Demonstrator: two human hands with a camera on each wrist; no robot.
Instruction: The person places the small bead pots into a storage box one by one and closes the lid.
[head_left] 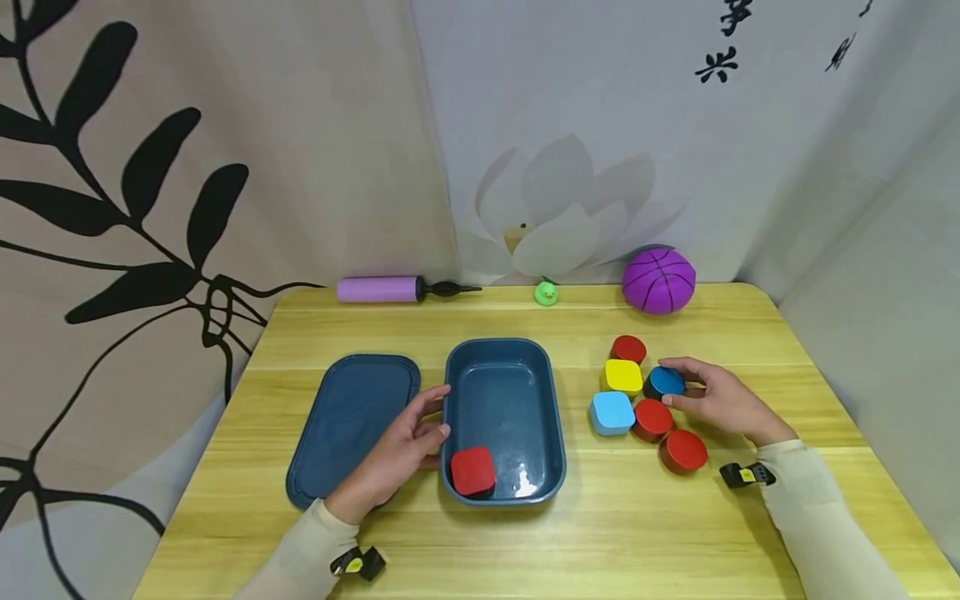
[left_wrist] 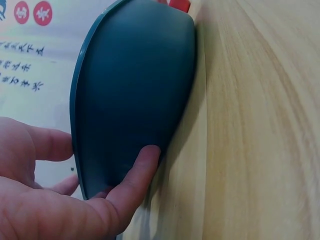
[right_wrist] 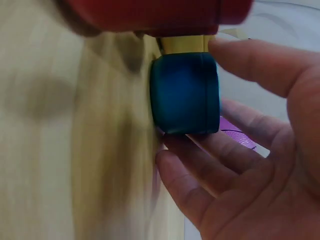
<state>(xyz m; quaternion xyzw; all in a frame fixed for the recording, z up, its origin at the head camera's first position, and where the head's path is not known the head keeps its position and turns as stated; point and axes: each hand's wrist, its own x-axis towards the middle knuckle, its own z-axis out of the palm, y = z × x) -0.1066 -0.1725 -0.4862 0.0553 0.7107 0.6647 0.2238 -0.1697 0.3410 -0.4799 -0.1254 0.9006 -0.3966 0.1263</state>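
A dark blue rectangular bin (head_left: 504, 341) stands in the middle of the wooden table. Inside its near left corner lies a red rounded-square block (head_left: 472, 472). My left hand (head_left: 405, 443) touches the bin's left side, its thumb (left_wrist: 142, 167) fairly straight against the outer wall and fingers by the rim. On the right, my right hand (head_left: 720, 400) pinches a blue round block (right_wrist: 185, 95) between thumb and fingers; a seam runs round it near the top. Beside it are a yellow block (head_left: 621, 377), a light blue block (head_left: 611, 413) and several red round blocks (head_left: 683, 452).
A dark blue flat lid (head_left: 352, 417) lies left of the bin, partly under my left forearm. Along the back edge are a purple hand pump (head_left: 378, 289), a small green duck (head_left: 546, 292) and a purple ball (head_left: 658, 281). Fabric walls (head_left: 300, 125) rise behind the table.
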